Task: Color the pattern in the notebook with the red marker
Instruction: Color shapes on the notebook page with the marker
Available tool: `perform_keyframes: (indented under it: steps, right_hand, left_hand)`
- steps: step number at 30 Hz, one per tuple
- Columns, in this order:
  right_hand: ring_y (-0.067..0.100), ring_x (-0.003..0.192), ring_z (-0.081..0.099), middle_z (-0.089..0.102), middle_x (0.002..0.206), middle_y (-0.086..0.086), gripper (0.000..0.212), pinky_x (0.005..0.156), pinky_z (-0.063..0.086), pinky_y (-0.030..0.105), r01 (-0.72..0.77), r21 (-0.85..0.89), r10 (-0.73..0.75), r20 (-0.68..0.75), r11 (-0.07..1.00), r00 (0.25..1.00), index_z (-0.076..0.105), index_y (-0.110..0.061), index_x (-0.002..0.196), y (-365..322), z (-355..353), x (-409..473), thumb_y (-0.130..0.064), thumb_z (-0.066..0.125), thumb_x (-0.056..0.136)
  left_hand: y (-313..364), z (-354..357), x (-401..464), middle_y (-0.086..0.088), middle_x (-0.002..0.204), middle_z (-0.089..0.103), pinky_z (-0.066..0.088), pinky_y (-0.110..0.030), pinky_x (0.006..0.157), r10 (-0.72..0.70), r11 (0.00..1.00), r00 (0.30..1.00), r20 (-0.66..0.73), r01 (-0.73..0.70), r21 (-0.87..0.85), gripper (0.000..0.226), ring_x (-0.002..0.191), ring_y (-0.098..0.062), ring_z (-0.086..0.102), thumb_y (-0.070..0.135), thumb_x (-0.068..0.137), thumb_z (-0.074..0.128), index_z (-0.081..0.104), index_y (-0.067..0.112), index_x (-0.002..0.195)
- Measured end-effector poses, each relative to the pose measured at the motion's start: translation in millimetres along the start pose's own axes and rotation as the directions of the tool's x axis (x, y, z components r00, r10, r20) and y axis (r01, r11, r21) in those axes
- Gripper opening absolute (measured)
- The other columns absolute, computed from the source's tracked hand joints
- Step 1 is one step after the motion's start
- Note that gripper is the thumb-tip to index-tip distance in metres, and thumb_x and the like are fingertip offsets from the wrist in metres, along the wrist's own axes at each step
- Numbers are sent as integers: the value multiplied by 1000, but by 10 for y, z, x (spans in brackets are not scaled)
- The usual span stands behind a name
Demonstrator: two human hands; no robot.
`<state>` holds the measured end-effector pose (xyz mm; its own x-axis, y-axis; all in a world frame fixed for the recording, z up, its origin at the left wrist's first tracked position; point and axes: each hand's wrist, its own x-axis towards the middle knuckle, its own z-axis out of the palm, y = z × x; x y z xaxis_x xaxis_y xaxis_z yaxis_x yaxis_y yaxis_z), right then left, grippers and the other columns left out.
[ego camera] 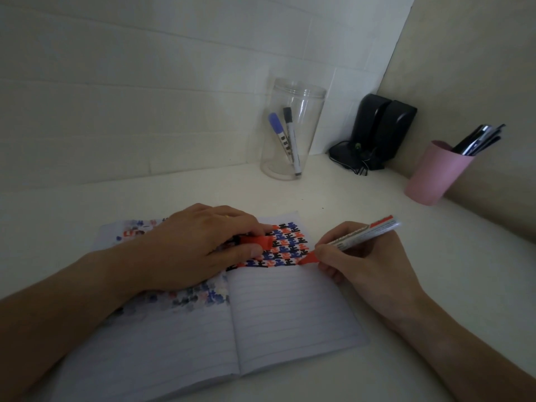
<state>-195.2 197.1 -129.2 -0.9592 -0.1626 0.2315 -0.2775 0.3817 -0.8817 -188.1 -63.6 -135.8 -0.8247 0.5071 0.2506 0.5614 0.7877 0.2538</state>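
Note:
An open lined notebook (290, 311) lies on the white desk. A red, blue and black pattern (285, 248) fills the top of its right page. My right hand (362, 256) grips the red marker (362, 233), its red tip touching the pattern's lower right edge. My left hand (197, 245) rests on the left page across the spine and pinches the red marker cap (258, 242) between thumb and fingers. The left page shows faded ink blotches, partly hidden under my left hand.
A clear plastic jar (293, 129) with a blue and a black marker stands behind the notebook. A black device with cables (377, 132) sits in the corner. A pink cup (435, 172) of pens stands at the right wall.

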Motion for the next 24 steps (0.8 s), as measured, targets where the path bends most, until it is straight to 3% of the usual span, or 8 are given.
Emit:
perform_keyframes:
  steps: [5, 9, 14, 17, 21, 24]
  right_hand:
    - [12, 53, 67, 73, 60, 5, 3, 55, 56, 30, -27, -31, 26, -37, 999, 999, 75, -11, 67, 18, -5, 25, -13, 78, 68]
    - [13, 54, 66, 73, 61, 6, 4, 54, 56, 30, -19, -18, 18, -33, 1000, 999, 75, -10, 69, 34, 4, 35, -11, 78, 71]
    - [21, 60, 60, 69, 63, 12, 6, 58, 49, 32, -98, 296, 134, -102, 950, 986, 75, -4, 77, 54, -31, 90, -5, 74, 83]
    - [22, 63, 60, 70, 64, 10, 6, 58, 48, 32, -167, 325, 207, -92, 931, 974, 77, -3, 81, -69, 22, 169, -7, 73, 84]
    - [18, 63, 61, 71, 71, 11, 16, 55, 47, 28, -188, 474, 247, -65, 860, 967, 72, 2, 100, -269, 28, 354, -4, 72, 85]
    - [16, 67, 63, 72, 77, 11, 18, 58, 51, 26, -133, 576, 226, -92, 807, 970, 74, 0, 103, -237, 61, 357, -8, 72, 87]
  left_hand:
    - [8, -4, -4, 26, 136, 53, 39, -22, 97, -2, 1000, 1000, -11, 2, 2, 47, 119, 5, 48, 64, 94, 29, 53, 42, 129]
    - [18, -4, -5, 24, 137, 53, 32, -11, 93, -8, 1000, 1000, 0, 8, 7, 46, 119, 4, 48, 62, 95, 30, 52, 42, 131]
    - [58, -29, -11, 21, 136, 54, 33, -21, 100, -22, 1000, 1000, 7, 22, 11, 47, 118, 3, 47, 59, 96, 32, 51, 39, 134]
    - [78, -57, -30, 19, 134, 56, 36, -28, 102, -17, 1000, 1000, 7, 17, 19, 44, 117, 2, 47, 57, 98, 33, 50, 39, 135]
    - [99, -74, -39, 19, 139, 53, 22, -8, 98, -12, 1000, 1000, -4, 12, 5, 46, 123, 3, 41, 55, 98, 33, 50, 39, 137]
    - [110, -71, -45, 20, 139, 53, 21, -5, 95, -4, 1000, 1000, -21, 4, -2, 45, 122, 2, 43, 55, 98, 34, 52, 38, 136]
